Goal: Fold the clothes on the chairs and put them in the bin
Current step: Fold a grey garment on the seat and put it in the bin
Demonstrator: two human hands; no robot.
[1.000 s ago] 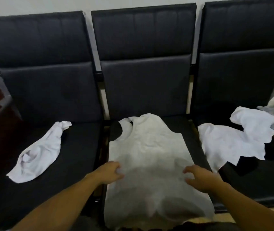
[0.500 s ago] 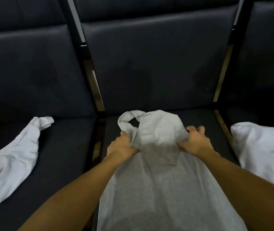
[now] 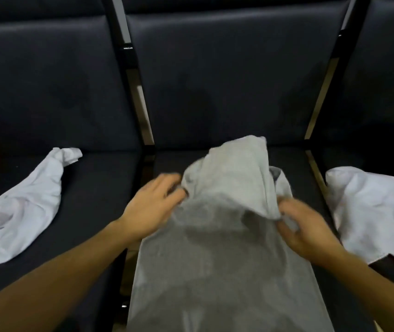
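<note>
My left hand [image 3: 154,207] pinches the left shoulder edge of a pale grey sleeveless top [image 3: 227,248], fingers curled into the cloth. My right hand [image 3: 307,232] grips the opposite shoulder edge, fingers bent around a raised fold, though motion blur softens the exact hold. Between the two hands the top end of the garment stands lifted and bunched, tipping toward me. The top lies directly ahead on the middle chair seat [image 3: 294,161], its long axis running from the seat back straight toward me, with the hem end spilling over the front edge nearest my body. Both hands sit about equally near, one at each side, so I judge the coming fold draws the shoulders down the length. A crumpled white garment [image 3: 21,207] lies on the left chair [image 3: 95,188], and another white garment [image 3: 373,212] lies on the right chair [image 3: 382,68]. The dark padded chairs stand in a row. No bin is in view.
</note>
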